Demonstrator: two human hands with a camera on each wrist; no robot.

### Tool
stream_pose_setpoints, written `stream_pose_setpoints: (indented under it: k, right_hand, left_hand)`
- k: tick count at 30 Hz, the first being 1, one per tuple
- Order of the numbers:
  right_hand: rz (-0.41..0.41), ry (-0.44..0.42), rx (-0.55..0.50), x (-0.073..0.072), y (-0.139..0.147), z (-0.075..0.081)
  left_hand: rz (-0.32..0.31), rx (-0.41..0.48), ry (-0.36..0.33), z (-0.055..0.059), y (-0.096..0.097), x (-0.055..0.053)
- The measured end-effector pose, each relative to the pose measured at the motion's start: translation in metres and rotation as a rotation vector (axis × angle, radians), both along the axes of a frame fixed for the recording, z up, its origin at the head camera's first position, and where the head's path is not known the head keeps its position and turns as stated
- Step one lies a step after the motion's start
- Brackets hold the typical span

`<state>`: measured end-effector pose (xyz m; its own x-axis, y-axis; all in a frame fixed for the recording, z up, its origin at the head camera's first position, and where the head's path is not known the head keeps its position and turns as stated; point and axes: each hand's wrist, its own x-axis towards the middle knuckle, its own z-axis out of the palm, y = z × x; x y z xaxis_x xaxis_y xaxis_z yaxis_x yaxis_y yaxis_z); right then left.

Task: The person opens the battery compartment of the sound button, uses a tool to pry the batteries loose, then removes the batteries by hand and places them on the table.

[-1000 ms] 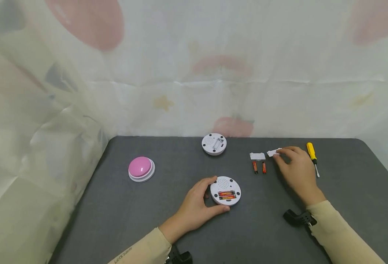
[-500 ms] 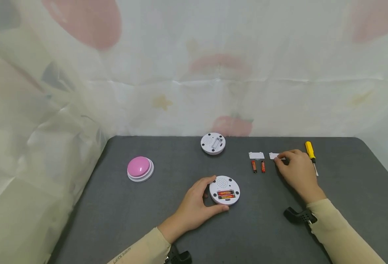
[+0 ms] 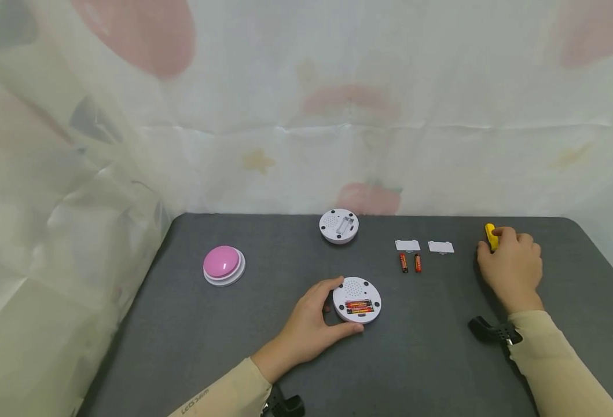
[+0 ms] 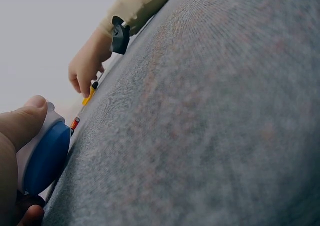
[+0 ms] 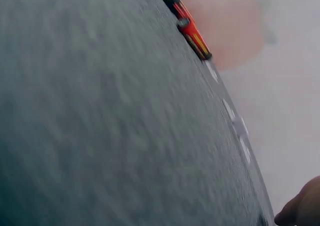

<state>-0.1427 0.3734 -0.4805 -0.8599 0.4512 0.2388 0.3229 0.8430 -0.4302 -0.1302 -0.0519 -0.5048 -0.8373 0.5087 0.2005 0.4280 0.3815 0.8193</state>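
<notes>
My left hand (image 3: 308,327) grips a round white push button (image 3: 356,288) by its edge, thumb at the near side and fingertips at the far side. The button lies underside up, its battery bay uncovered with red-and-black batteries (image 3: 359,307) inside. From the left wrist view, its blue dome (image 4: 49,158) shows facing the table. At the right, my right hand (image 3: 516,269) pinches the yellow handle of a screwdriver (image 3: 491,233) between thumb and fingers; the shaft is hidden behind the hand in the head view.
Two white battery covers (image 3: 407,245) lie side by side at centre right, with two loose batteries (image 3: 403,263) in front. A second upturned button (image 3: 339,226) with a bare battery bay sits at the back. A pink-domed button (image 3: 221,262) stands upright at the left.
My right hand has laid the white battery cover flat beside the other one, let go, and moved right to the screwdriver handle. My left hand keeps its grip on the button.
</notes>
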Motion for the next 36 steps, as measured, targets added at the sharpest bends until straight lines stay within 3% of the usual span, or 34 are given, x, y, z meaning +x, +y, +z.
stream_pose_setpoints:
  k: [8, 14, 24, 30, 36]
  right_hand:
    - [-0.016, -0.166, -0.030, 0.000, 0.014, 0.002]
    - [0.010, -0.186, -0.001, 0.000, 0.018, 0.001]
    - [0.053, -0.219, -0.043, 0.000, 0.009, 0.008]
    - [0.102, -0.144, -0.076, -0.001, -0.005, 0.017]
    - [0.189, -0.017, -0.201, 0.001, -0.029, 0.035]
  left_hand:
    - [-0.003, 0.004, 0.006, 0.000, 0.000, 0.000]
    - [-0.001, -0.005, 0.011, 0.000, 0.000, -0.001]
    - [-0.002, -0.014, 0.011, -0.001, 0.000, 0.000]
    - [-0.012, -0.024, 0.013, 0.001, 0.000, 0.001]
    - [-0.004, -0.031, 0.009, 0.003, 0.000, 0.001]
